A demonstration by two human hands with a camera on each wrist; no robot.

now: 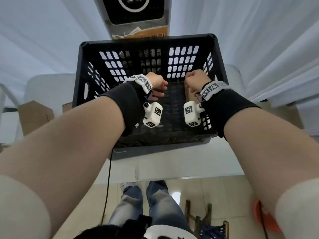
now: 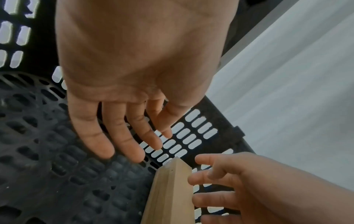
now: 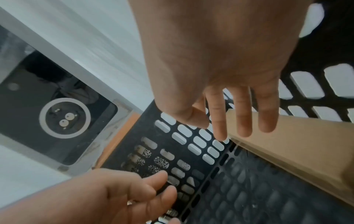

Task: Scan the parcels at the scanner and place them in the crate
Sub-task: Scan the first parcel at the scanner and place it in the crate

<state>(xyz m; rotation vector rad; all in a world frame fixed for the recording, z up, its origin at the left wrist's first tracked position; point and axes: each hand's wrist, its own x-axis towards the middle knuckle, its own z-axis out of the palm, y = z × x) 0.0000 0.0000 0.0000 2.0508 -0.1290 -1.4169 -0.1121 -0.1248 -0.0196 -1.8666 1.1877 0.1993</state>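
A black slotted crate stands on the white table below the scanner. Inside it a flat brown cardboard parcel stands on edge against the right wall; it shows again in the wrist views. My right hand hovers over the parcel's upper edge with its fingers straight and spread, gripping nothing. My left hand is in the crate's middle, fingers straight above the perforated floor, apart from the parcel.
More cardboard boxes sit on the table left of the crate and right of it. A black cable hangs off the table's front edge. A wooden stool stands on the floor by my legs.
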